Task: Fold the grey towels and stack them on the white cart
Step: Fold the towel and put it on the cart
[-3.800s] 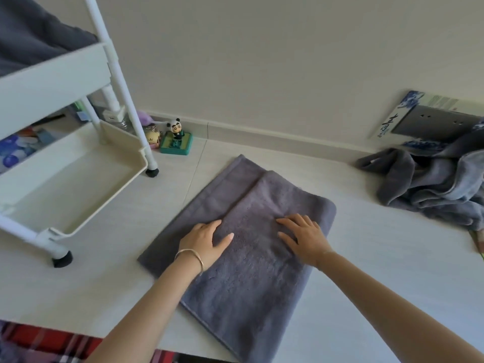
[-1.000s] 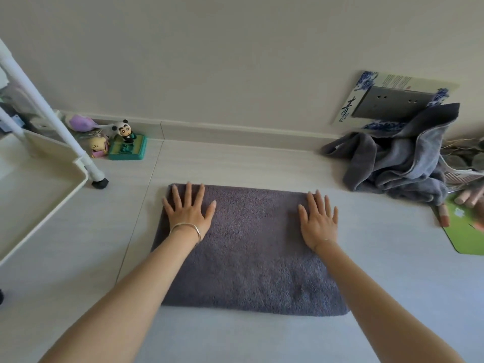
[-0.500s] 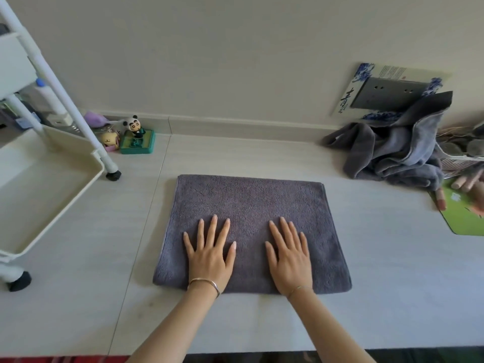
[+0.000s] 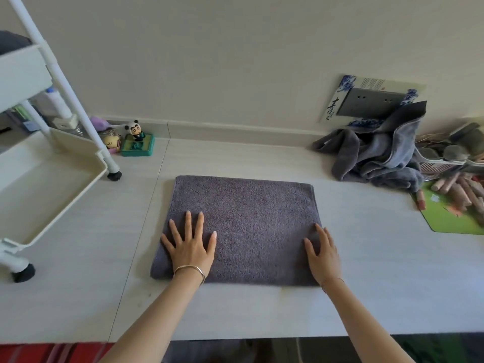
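Note:
A folded grey towel [image 4: 246,221] lies flat as a rectangle in the middle of the white table. My left hand [image 4: 190,248] rests flat with spread fingers on its near left corner. Straight fingers of my right hand [image 4: 322,254] press the towel's near right edge, half on the cloth and half on the table. A heap of unfolded grey towels [image 4: 377,155] sits at the back right against the wall. The white cart [image 4: 52,184] stands at the left, and a dark grey towel [image 4: 11,43] shows on its top shelf.
Small figurines and a green box [image 4: 136,145] sit by the wall behind the cart's wheel [image 4: 114,176]. A green mat [image 4: 455,218] with wooden pegs lies at the right edge, behind it a basket [image 4: 445,163]. A wall socket plate [image 4: 372,102] is above the heap.
Both hands have slid apart from the towel's near middle to its near left and right corners. The towel, earlier long and narrow, now lies folded as a shorter rectangle.

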Demonstrator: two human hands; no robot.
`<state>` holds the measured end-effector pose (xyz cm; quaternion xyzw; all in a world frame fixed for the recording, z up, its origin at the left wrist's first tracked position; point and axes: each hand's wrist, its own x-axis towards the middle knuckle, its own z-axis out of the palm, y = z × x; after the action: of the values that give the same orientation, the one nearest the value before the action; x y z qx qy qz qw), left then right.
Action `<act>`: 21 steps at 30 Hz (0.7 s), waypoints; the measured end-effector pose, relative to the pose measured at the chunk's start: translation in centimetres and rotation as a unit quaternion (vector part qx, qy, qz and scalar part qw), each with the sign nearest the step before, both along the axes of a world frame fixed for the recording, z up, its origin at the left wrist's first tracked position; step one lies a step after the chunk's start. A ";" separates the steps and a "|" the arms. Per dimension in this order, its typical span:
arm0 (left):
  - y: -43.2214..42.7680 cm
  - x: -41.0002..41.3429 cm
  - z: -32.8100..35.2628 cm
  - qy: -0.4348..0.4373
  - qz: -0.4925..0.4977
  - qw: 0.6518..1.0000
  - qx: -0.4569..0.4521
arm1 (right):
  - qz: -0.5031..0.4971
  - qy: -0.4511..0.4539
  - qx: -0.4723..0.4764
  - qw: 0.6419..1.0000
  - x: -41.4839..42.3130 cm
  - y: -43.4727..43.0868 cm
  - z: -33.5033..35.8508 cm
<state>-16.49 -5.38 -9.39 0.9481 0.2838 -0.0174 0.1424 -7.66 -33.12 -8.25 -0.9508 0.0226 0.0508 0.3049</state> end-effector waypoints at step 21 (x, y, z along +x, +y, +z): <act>5.2 -0.2 1.6 -0.212 0.164 0.910 -0.315 | 0.044 0.317 0.288 0.902 6.0 -1.4 7.7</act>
<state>-16.65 -0.16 -7.80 0.7754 0.3783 0.1193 0.4912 -1.64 -34.50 -0.54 -0.7551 0.0610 0.3675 0.5395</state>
